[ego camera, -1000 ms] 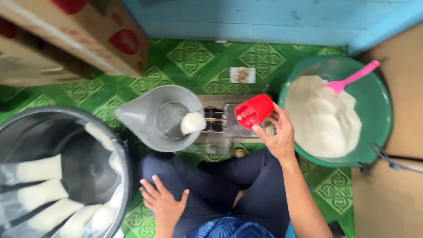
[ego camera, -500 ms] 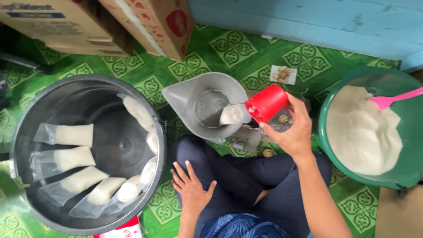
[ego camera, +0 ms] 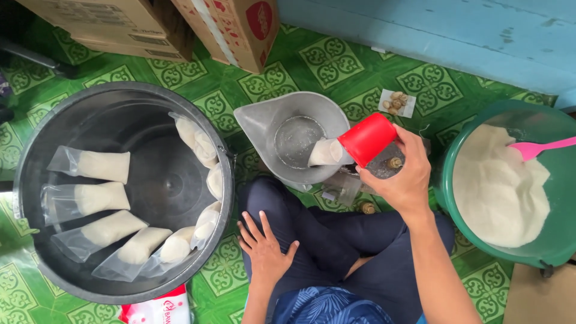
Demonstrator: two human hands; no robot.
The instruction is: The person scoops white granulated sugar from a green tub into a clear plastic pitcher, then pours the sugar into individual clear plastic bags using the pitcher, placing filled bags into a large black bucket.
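We hold the red cup (ego camera: 367,138) in our right hand (ego camera: 403,177), fingers wrapped round its base, tipped over the metal scale pan (ego camera: 264,123) so white rice (ego camera: 326,152) slides out. We judge the cup light and rigid plastic, smooth, best gripped about its wall near the bottom; the loose grains shift easily. It looks bright red, cylindrical, lying almost sideways. Our left hand (ego camera: 264,249) rests open and empty on our knee.
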